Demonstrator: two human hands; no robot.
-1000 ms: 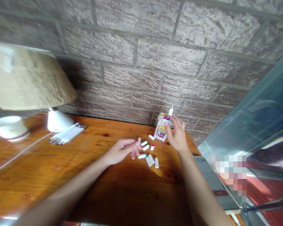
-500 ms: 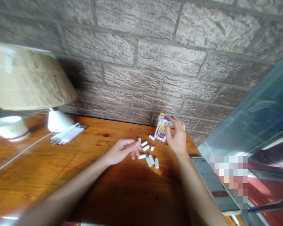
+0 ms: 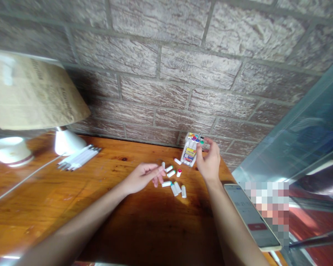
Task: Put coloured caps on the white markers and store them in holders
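My right hand (image 3: 211, 159) is at the right side of a clear case of markers (image 3: 189, 153), its thumb and fingertips closed about a green-topped marker (image 3: 201, 142). Other coloured tops, among them purple, blue and yellow, show along the case's upper end. My left hand (image 3: 147, 175) hovers at or rests on the table with fingers loosely bent and apart, holding nothing I can see. Just right of its fingertips are several loose white marker caps with coloured ends, including a red-ended cap (image 3: 179, 173) and a yellow-ended cap (image 3: 183, 191).
A row of white pens (image 3: 79, 158) lies by the lamp (image 3: 68, 142) on the left, beside a white round object (image 3: 12, 151). A phone (image 3: 252, 218) with a cable lies along the right table edge. Behind the wooden table (image 3: 111, 229) rises a brick wall (image 3: 172, 96).
My right hand has shifted slightly right and down from the case top, and the green marker top now shows by its fingertips. My left hand stays put.
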